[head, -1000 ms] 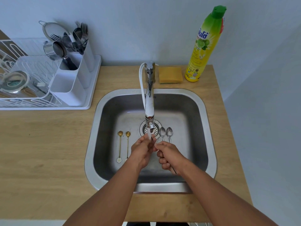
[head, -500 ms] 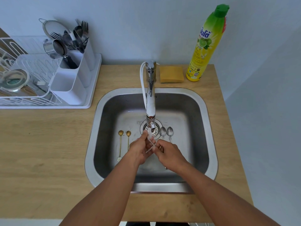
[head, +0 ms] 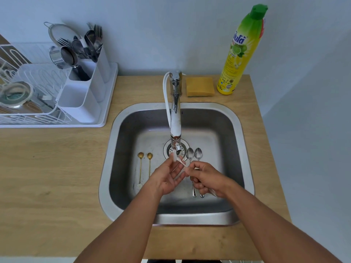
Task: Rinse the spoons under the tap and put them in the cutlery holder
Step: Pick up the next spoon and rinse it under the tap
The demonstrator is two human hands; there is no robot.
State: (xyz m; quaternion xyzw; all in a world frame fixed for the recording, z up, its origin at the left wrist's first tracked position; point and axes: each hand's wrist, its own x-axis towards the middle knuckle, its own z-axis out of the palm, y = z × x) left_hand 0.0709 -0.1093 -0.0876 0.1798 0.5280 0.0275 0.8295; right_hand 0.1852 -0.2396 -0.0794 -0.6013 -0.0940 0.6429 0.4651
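Right hand (head: 208, 178) fingers (head: 191, 168) pinching pale spoon (head: 181, 163), bowl on left hand (head: 167, 177)

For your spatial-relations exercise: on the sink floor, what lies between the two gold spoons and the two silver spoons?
In the head view, the drain strainer, with the tap's spout above it.

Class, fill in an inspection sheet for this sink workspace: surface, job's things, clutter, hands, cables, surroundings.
Surface: wooden counter around a steel sink.
Job's things: two gold spoons and two silver spoons lying in the sink; a pale spoon held under the tap; white cutlery holder already holding cutlery.
Clutter: sponge, detergent bottle, dish rack.
Hands: left hand open beside the spoon; right hand gripping its handle.
Cables: white hose on the tap.
Surroundings: plain pale wall.
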